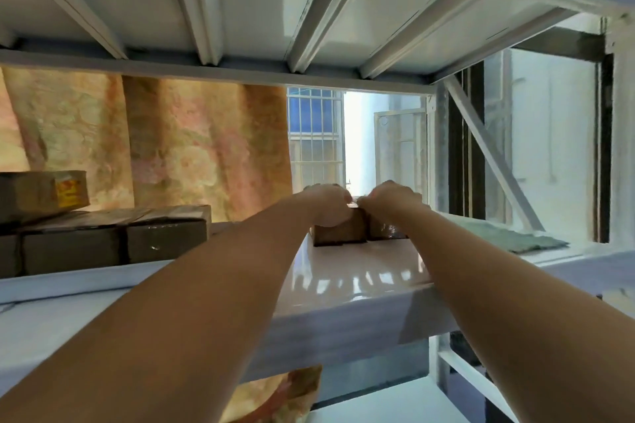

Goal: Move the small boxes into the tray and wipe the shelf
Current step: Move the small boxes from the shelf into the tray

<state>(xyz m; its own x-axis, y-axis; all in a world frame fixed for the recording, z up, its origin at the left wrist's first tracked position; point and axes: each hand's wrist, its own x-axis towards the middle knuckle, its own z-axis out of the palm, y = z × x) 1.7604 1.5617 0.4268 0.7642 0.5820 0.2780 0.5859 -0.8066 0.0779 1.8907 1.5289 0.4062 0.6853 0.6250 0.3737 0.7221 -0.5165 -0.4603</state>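
The shelf [68, 282] is carrying two small boxes [338, 232]; bigger cartons [117, 240] are sitting well left of them, a green cloth [508, 233] lying right.

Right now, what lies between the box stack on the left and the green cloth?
Head view: the tray, bearing two small boxes; the left hand grips one, the right hand the other.

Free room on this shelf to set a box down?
Free: the glossy tray between the forearms, in front of the small boxes the left hand and right hand grip; the shelf strip before the stacked cartons. Crowded: cartons fill the left, green cloth covers the right.
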